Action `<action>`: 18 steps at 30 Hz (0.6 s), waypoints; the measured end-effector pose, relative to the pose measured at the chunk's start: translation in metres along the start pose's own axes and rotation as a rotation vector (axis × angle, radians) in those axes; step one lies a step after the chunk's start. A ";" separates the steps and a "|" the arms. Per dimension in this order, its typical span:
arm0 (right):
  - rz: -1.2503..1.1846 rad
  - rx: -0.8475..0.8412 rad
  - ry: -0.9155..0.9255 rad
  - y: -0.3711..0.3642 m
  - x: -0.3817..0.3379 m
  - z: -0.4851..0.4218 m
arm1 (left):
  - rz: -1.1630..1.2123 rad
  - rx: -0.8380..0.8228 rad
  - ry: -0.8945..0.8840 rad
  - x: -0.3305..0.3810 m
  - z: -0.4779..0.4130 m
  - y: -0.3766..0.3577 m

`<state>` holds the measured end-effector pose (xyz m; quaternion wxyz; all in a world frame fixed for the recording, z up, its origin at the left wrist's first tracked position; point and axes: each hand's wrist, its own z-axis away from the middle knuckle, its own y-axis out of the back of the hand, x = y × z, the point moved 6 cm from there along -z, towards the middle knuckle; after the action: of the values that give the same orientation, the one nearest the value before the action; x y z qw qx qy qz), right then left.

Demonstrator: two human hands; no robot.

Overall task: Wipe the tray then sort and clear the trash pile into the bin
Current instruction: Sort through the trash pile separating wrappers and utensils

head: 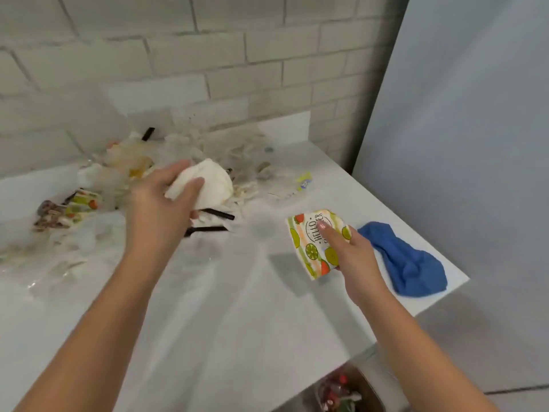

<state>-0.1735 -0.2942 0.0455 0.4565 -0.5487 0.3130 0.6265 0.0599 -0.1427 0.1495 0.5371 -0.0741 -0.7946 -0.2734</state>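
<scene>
Two hands busy, head view only. Left hand (pixel 160 200) curled round white paper wad (pixel 208 182), held just over trash pile (pixel 118 179) at table's (pixel 237 307) far left, against wall. Right hand (pixel 353 254) pinches flattened fruit-print cup (pixel 312 242) near right edge, one finger on printed face, rest behind. Blue cloth (pixel 404 260) beside it at right edge. Bin (pixel 347 391) partly seen below near edge.

My read: wad light, soft, grip whole. Cup thin card, bends easily, hold by edge. Pile's clear film probably slippery; black straws (pixel 219 215) stiffer, pinch mid-length.
</scene>
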 end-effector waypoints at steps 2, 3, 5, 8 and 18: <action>0.020 0.043 -0.052 0.040 0.015 0.022 | 0.073 -0.157 0.040 0.007 0.056 -0.051; 0.034 0.062 -0.083 0.059 0.023 0.034 | 0.098 -0.228 0.058 0.006 0.084 -0.073; 0.033 0.082 -0.127 0.098 0.037 0.060 | 0.120 -0.362 0.096 0.002 0.138 -0.111; 0.022 0.113 -0.151 0.153 0.058 0.091 | 0.118 -0.528 0.170 -0.008 0.215 -0.155; 0.370 0.217 -0.326 0.266 0.190 0.112 | -0.149 -0.660 0.460 -0.115 0.345 -0.264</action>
<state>-0.4586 -0.2535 -0.1453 0.4346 -0.3219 0.3955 0.7424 -0.2819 -0.1663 -0.1417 0.6269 -0.1214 -0.5264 -0.5614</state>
